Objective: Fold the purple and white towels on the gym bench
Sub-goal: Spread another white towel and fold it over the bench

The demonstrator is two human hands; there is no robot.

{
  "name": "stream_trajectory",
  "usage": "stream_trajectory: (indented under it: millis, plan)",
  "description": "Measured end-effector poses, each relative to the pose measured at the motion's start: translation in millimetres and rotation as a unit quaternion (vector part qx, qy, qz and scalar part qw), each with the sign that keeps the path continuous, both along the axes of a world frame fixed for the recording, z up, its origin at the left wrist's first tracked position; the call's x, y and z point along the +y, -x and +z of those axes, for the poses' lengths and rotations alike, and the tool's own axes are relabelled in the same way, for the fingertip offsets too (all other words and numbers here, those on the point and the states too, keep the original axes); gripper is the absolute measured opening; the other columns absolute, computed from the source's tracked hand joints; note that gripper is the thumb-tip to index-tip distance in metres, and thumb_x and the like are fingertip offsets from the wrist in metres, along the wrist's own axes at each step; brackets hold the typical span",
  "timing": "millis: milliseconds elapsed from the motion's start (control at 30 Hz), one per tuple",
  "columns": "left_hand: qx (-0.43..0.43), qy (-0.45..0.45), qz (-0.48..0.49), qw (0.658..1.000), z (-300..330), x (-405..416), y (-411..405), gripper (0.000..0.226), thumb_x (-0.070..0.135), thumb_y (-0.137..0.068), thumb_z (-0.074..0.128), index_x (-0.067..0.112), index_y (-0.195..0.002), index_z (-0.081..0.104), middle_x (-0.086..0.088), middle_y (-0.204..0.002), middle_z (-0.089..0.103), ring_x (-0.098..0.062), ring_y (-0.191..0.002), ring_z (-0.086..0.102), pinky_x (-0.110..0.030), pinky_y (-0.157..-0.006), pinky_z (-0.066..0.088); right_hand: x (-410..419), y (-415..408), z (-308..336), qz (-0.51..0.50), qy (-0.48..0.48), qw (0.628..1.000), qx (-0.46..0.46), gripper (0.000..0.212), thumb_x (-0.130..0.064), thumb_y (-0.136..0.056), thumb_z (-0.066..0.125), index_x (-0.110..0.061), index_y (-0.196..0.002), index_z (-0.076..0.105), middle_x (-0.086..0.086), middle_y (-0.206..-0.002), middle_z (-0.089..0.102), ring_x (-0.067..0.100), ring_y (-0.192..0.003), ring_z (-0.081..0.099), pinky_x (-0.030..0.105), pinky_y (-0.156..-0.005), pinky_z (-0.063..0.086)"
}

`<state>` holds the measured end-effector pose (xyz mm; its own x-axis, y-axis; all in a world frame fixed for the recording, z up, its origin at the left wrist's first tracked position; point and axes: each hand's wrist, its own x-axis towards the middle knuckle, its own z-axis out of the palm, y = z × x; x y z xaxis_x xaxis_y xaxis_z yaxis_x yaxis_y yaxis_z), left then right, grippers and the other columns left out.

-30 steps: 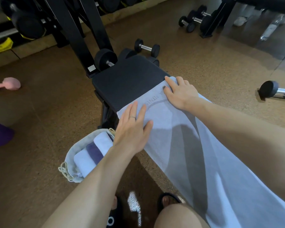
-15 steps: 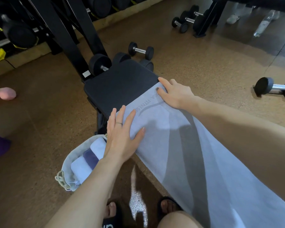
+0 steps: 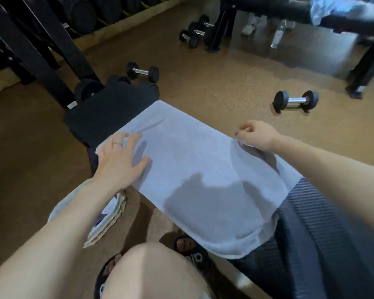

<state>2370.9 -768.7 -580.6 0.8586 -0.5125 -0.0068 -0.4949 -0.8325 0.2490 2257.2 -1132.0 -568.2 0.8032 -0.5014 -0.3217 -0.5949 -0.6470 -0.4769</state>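
Towel (image 3: 194, 169), white with a pale lilac cast, lies spread lengthwise along the gym bench (image 3: 108, 108), covering the middle of the pad and draping off the near side. One end of the dark pad is bare beyond the far edge of the cloth. The near end sags in a soft fold next to a dark striped surface; what that surface is cannot be told.

Left hand (image 3: 119, 160) rests on the left edge of the towel, fingers straight and spread, pressing the cloth flat and gripping nothing. Right hand (image 3: 257, 137) has thumb and fingers curled together at the right edge, pinching the hem and lifting it slightly, so a shadowed ripple forms beneath.

Handling, as a judgement: the cloth is light, limp and non-slippery. It holds no shape of its own, so it needs support at two points. Take hold at corners or along the hem, not mid-panel, where it will bunch. A flat palm is enough to anchor one side while the other is drawn over.

Bag (image 3: 104, 221) of pale fabric sits on the floor under the left forearm, with folded cloth partly visible inside, one piece purple. A bare knee and sandalled feet show at the bottom. Dumbbells (image 3: 296, 101) lie well apart on the brown floor, and black rack posts stand behind the bench.
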Motion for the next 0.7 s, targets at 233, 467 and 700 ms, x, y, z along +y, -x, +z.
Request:
stream_trajectory:
  millis: [233,467,700]
  plan:
    - [0.158,-0.075,-0.318,0.932,66,-89,141,0.03,0.055,-0.086,0.065,0.028,-0.086,0.052,0.007,-0.092,0.06,-0.018,-0.089,0.056,-0.036,-0.079,0.047,-11,115,5,-0.116,0.016,0.99,-0.077,0.034,-0.036,-0.094,0.062,-0.016,-0.121,0.061,0.001,-0.098,0.065,0.019,-0.091,0.059,0.034,-0.08,0.049]
    - [-0.024,-0.177,-0.358,0.916,35,-128,244,0.046,0.056,-0.095,0.055,0.015,-0.116,0.05,-0.004,-0.104,0.061,-0.029,-0.086,0.064,-0.033,-0.061,0.034,2,139,5,-0.11,-0.035,0.99,-0.078,0.062,-0.036,-0.088,0.063,-0.015,-0.143,0.046,0.003,-0.114,0.063,0.027,-0.109,0.058,0.038,-0.089,0.048]
    - [-0.071,-0.166,-0.278,0.943,19,-136,256,0.021,0.016,-0.098,0.049,0.016,-0.118,0.052,-0.003,-0.111,0.063,-0.027,-0.093,0.067,-0.031,-0.049,0.017,-10,140,14,-0.164,-0.173,0.969,-0.067,0.086,-0.022,-0.085,0.063,-0.02,-0.159,0.02,0.014,-0.153,0.039,0.034,-0.135,0.041,0.039,-0.094,0.036]
